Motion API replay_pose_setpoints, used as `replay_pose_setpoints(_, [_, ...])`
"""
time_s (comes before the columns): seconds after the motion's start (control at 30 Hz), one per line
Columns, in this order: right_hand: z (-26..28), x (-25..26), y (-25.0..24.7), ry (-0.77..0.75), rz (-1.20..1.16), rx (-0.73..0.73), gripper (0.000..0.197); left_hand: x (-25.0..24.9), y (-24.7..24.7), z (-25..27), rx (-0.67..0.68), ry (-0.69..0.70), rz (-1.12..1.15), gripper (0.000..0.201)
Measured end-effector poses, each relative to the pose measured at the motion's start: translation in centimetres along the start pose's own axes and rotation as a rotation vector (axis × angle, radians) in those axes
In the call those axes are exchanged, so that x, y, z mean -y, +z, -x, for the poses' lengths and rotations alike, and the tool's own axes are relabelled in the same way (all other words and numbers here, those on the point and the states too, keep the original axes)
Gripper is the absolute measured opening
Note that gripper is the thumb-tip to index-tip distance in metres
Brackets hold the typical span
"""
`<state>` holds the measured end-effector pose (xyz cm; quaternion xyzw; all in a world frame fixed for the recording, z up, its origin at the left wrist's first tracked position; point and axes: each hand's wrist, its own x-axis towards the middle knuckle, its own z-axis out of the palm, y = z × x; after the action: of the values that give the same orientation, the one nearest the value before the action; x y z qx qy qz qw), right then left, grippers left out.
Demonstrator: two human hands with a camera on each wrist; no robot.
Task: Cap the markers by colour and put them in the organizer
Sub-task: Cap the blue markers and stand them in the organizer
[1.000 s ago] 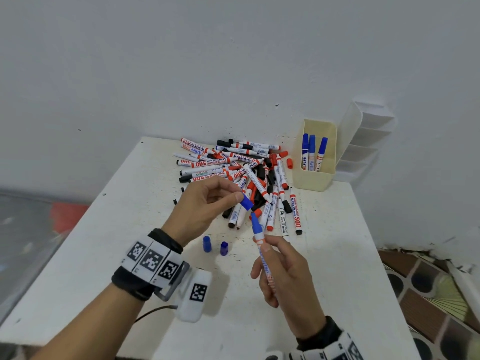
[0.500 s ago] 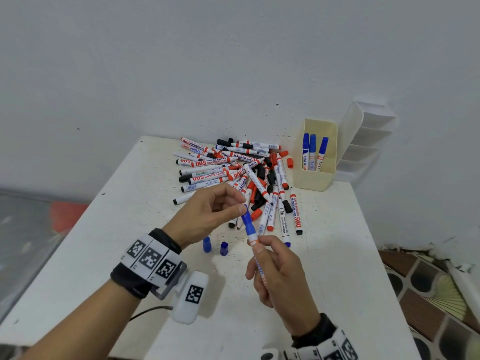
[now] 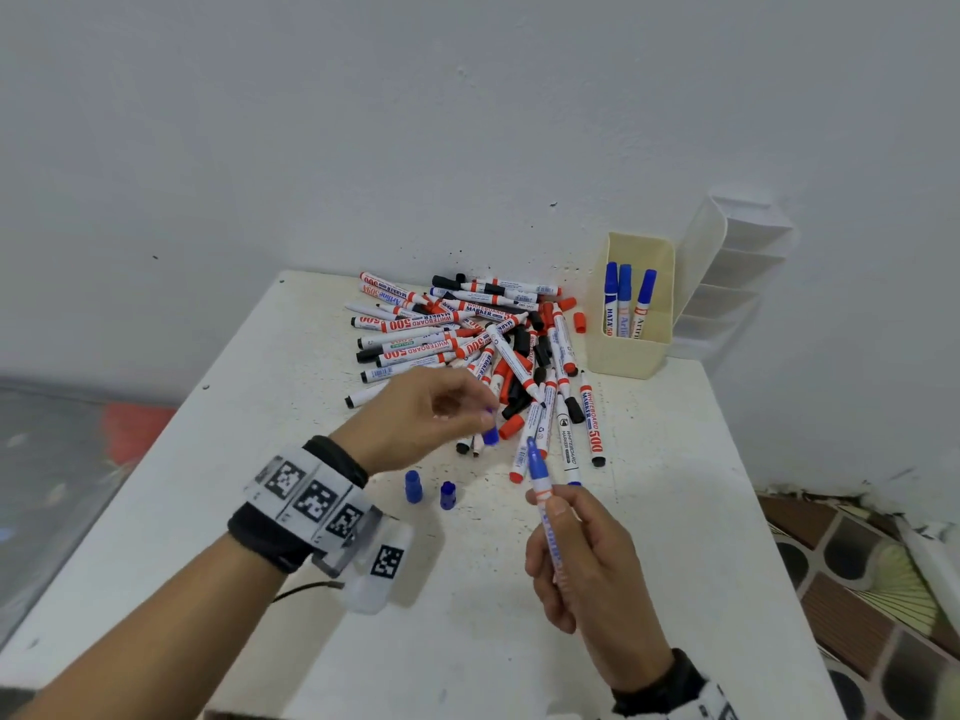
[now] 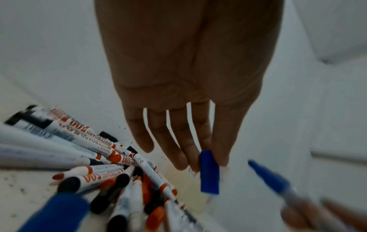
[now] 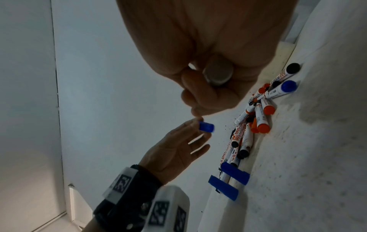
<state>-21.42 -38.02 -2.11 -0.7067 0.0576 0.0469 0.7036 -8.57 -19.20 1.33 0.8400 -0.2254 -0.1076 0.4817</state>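
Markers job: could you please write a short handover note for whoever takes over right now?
Left hand pinches a loose blue cap.
Right hand grips an uncapped blue marker, tip up; cap and tip are apart.
Done: three capped blue markers stand in the beige organizer.
Left: cap this marker and store it. Two more blue caps stand on the table; the red and black pile is unsorted.

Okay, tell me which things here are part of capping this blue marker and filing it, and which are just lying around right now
In use:
- left hand pinching a blue cap
- right hand gripping the uncapped blue marker
- beige organizer bin, three blue markers inside

Lying about:
- pile of red and black markers
- two loose blue caps
- white organizer against the wall
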Motion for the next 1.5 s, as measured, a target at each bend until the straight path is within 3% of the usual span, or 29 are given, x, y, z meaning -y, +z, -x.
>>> replay_pose_setpoints(0.13, [-0.5, -0.4, -0.5, -0.037, -0.071, -0.126, 0.019, 0.6, 2.0, 0.2, 0.184, 0.041, -0.443, 0.013])
replay_pose_setpoints(0.3, [-0.7, -0.3, -0.8, -0.054, -0.074, -0.130, 0.017, 1.3, 3.5, 0.2, 0.250, 0.077, -0.696, 0.014])
replay_pose_setpoints(0.6, [-0.7, -0.3, -0.4, -0.034, -0.076, -0.116, 0.016, 1.4, 2.4, 1.1, 0.237, 0.031, -0.737, 0.039])
replay_pose_setpoints(0.7, [-0.8, -0.4, -0.2, -0.021, -0.064, -0.103, 0.016, 1.5, 1.5, 1.4, 0.253, -0.014, -0.751, 0.034])
replay_pose_setpoints(0.83, [-0.8, -0.5, 0.4, 0.002, -0.048, -0.068, 0.015, 1.7, 1.1, 1.6, 0.237, -0.065, -0.664, 0.015])
replay_pose_setpoints(1.0, [-0.5, -0.5, 1.1, -0.021, 0.033, 0.000, 0.015, 1.0, -1.4, 1.8, -0.040, -0.076, -0.159, 0.014])
replay_pose_setpoints(1.07, [-0.4, -0.6, 1.4, -0.044, 0.100, 0.033, 0.015, 0.3, -2.0, 1.8, -0.090, -0.104, 0.048, 0.018])
replay_pose_setpoints(1.2, [-0.3, -0.4, 1.9, -0.069, 0.167, 0.073, 0.014, -0.6, -1.8, 2.1, -0.082, -0.099, 0.242, 0.023])
replay_pose_setpoints(1.5, [-0.6, 0.4, 2.5, -0.046, 0.123, 0.073, 0.014, -0.7, -0.4, 2.3, -0.027, -0.069, 0.322, 0.017])
